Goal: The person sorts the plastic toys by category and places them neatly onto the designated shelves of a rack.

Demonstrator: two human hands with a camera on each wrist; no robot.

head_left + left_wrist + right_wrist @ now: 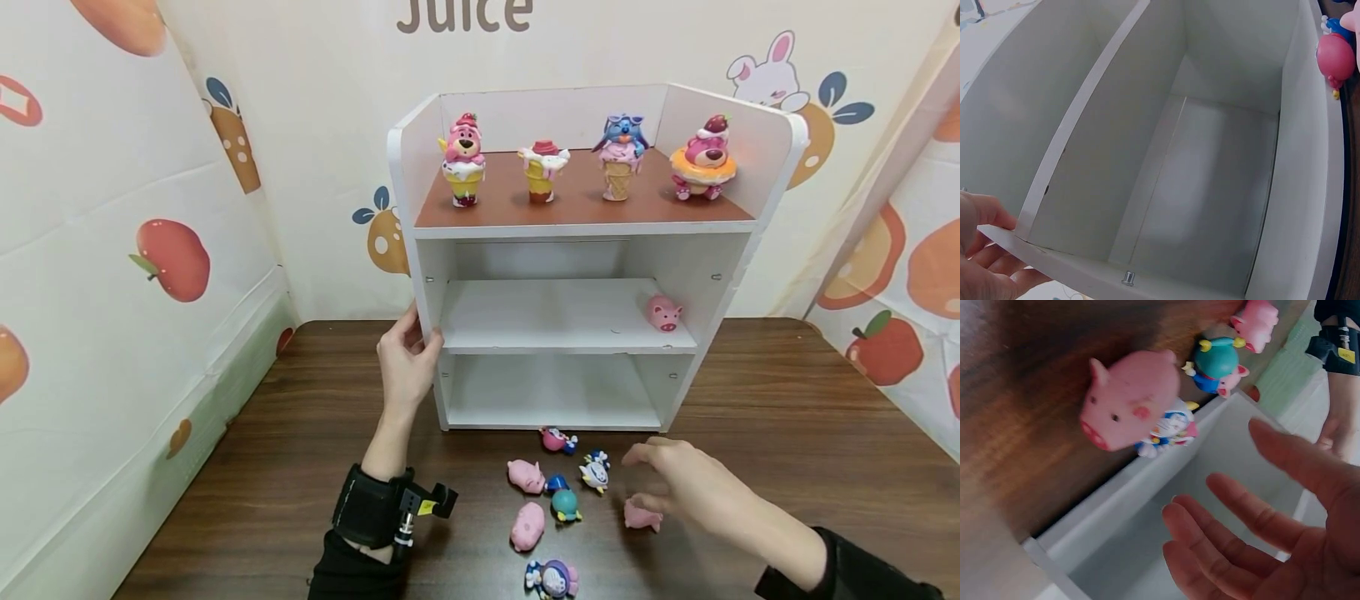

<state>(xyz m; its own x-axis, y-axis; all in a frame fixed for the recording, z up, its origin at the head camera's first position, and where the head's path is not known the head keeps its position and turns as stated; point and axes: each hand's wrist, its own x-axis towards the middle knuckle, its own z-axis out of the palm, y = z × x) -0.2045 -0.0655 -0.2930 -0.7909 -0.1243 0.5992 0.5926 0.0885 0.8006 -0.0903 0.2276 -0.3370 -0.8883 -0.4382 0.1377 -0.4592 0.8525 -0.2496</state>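
My left hand (407, 364) grips the left side panel of a white toy shelf (566, 348), thumb on the front edge and fingers round the outside. In the left wrist view the thumb (997, 214) lies beside the end of the middle board. My right hand (686, 483) is held over the table with fingers spread and nothing in them. Just below it in the head view lies a pink toy pig (642, 514), partly hidden by the thumb. The right wrist view shows that pig (1130, 399) apart from the fingers, beside a white-and-blue figurine (1171, 430).
Several small toys lie before the shelf, among them pink pigs (527, 527), a teal-and-blue figure (565, 504) and a purple-and-blue one (553, 578). Another pig (663, 313) stands on the middle board. Ice-cream figurines (618, 158) line the brown top. Papered walls (97, 275) enclose the table.
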